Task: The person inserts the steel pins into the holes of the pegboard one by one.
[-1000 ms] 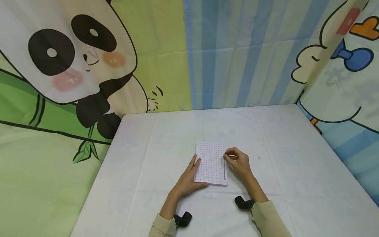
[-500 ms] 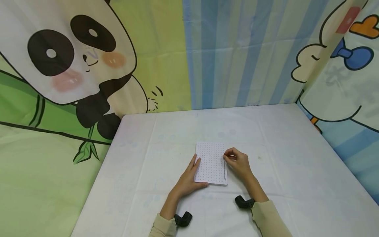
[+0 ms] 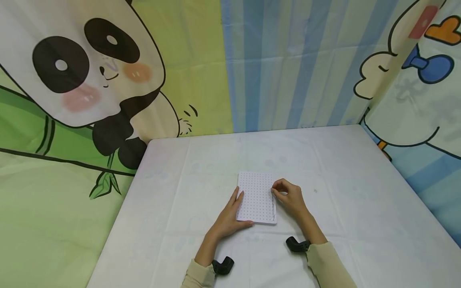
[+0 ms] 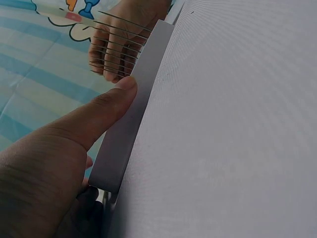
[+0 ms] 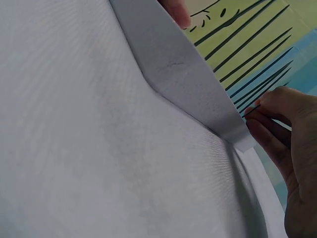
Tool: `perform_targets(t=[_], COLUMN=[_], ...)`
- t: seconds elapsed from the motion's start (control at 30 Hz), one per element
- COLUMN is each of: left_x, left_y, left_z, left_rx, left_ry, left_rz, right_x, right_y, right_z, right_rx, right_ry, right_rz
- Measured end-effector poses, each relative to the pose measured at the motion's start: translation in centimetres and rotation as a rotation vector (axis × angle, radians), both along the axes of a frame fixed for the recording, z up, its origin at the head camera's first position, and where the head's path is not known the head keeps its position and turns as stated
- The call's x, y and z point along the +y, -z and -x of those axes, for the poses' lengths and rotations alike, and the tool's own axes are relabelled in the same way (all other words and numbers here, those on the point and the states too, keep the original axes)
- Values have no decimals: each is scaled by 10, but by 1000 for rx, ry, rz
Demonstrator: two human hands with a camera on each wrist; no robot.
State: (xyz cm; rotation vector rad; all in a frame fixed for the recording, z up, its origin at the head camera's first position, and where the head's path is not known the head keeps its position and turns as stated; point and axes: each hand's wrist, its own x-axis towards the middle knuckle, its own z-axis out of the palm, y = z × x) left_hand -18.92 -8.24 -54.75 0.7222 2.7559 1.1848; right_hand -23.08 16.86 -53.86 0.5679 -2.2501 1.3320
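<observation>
A white block-like board (image 3: 253, 198) printed with a grid of dots lies on the white-covered table. My left hand (image 3: 228, 220) rests at its near left corner, straight fingers along the left side and thumb (image 4: 111, 101) pressed to the front edge. Along the right side runs a row of thin upright needles (image 3: 273, 208), which the left wrist view shows rising from the board's top. Past the far end of that row, my right hand (image 3: 291, 198) pinches one needle (image 5: 251, 111) between thumb and index finger, low over the board's top.
The white tablecloth (image 3: 201, 168) spreads around the board. Behind the table hangs a printed curtain (image 3: 198, 80) with a panda and stripes, and another printed cloth (image 3: 425, 116) hangs to the right. Black camera mounts (image 3: 223, 266) sit on both wrists.
The right fingers have shifted very slightly at the needle. Both hands and the board otherwise keep their places, and the view tilts a touch.
</observation>
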Motion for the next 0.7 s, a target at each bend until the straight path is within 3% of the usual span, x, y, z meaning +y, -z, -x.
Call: perform_targets(t=[0.3,0.53,0.63,0.7], left_x=[2,-2,-6,-10], left_y=[1,0,-2,-5], left_z=[1,-1,-1,0], left_rx=[0,-32,-68,-62], left_ry=[2,1,-53,-129], left_rz=[10,-44,-96,-133], right_x=[3,7,13,18], right_y=[3,6,6,3], right_z=[-2,-4,-5,-6], right_rx=[-34,-100,-106,-81], right_ry=[18,-9,34,97], right_rz=[-9,30,68,77])
